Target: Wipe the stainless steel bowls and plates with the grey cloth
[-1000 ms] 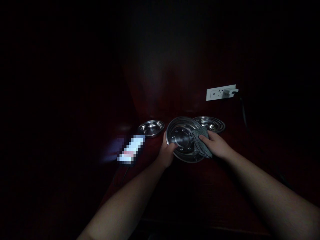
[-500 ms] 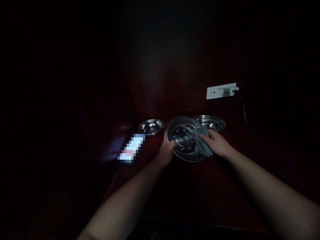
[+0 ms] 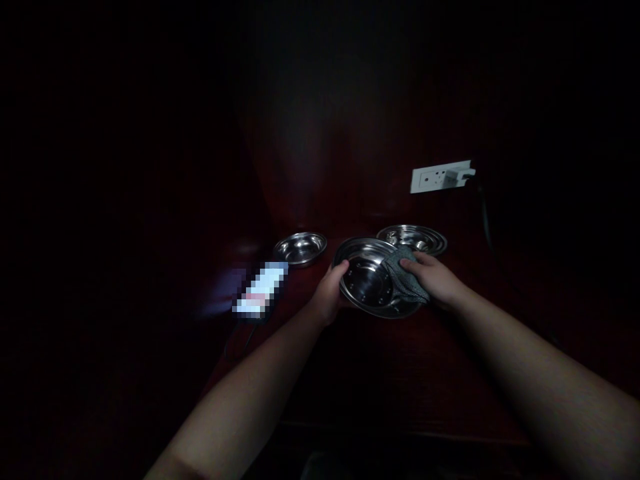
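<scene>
My left hand [image 3: 330, 290] grips the left rim of a steel bowl [image 3: 367, 280], thumb over the edge, holding it slightly tilted above a dark red table [image 3: 400, 373]. My right hand [image 3: 433, 277] presses a grey cloth [image 3: 403, 277] against the bowl's right inner side, fingers closed on the cloth. The room is very dark.
A smaller steel bowl [image 3: 300, 247] stands to the left at the back, and another steel dish [image 3: 413, 239] sits behind my right hand. A lit phone [image 3: 260, 293] with a cable lies at the left. A white wall socket [image 3: 440, 177] holds a plug with a dark cord.
The bowl has tipped flatter and lower, its inside facing less toward me. My left thumb moved up onto the rim. The cloth stays on the right side.
</scene>
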Action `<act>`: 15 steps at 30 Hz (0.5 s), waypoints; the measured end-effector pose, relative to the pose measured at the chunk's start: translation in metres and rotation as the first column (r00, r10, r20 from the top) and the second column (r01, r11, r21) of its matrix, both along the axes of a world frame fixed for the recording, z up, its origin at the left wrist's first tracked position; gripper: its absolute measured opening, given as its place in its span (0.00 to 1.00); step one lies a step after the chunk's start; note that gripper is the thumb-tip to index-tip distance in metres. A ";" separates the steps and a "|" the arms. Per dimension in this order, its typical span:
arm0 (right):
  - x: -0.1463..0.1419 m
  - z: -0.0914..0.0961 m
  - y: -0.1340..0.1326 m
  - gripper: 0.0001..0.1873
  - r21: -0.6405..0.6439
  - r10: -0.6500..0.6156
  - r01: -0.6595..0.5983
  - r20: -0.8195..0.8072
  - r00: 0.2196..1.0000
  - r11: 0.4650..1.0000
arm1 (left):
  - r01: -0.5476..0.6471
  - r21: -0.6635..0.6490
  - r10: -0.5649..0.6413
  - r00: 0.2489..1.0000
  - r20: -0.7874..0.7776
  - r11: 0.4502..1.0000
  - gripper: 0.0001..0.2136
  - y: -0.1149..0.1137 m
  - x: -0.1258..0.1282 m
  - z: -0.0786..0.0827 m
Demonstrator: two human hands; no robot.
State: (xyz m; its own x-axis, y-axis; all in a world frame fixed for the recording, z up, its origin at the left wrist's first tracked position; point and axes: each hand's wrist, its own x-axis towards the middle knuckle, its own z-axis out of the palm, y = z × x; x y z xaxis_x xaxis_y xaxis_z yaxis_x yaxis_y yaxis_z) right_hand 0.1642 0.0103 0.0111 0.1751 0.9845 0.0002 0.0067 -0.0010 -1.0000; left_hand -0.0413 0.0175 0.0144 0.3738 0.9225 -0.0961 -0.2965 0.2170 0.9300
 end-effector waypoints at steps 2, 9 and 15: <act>-0.002 0.001 0.000 0.07 -0.010 -0.026 0.025 -0.033 0.999 1.000 | -0.007 0.077 0.004 0.999 0.041 0.997 0.25 -0.004 0.002 0.001; -0.005 0.004 -0.001 0.08 0.021 -0.088 0.089 -0.048 0.995 0.996 | -0.084 0.270 0.064 0.995 0.081 0.959 0.30 -0.008 0.007 -0.001; -0.011 0.010 -0.006 0.08 0.038 0.025 -0.017 -0.227 0.974 0.999 | -0.252 0.345 0.218 0.967 0.133 0.904 0.27 -0.001 0.009 -0.008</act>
State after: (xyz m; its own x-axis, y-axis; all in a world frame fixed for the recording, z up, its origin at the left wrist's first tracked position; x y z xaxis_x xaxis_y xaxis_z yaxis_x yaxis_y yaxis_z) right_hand 0.1536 0.0041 0.0215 0.1538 0.9881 -0.0017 -0.2207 0.0327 -0.9748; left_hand -0.0319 0.0167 0.0061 0.1337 0.9510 0.2788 -0.3836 -0.2098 0.8994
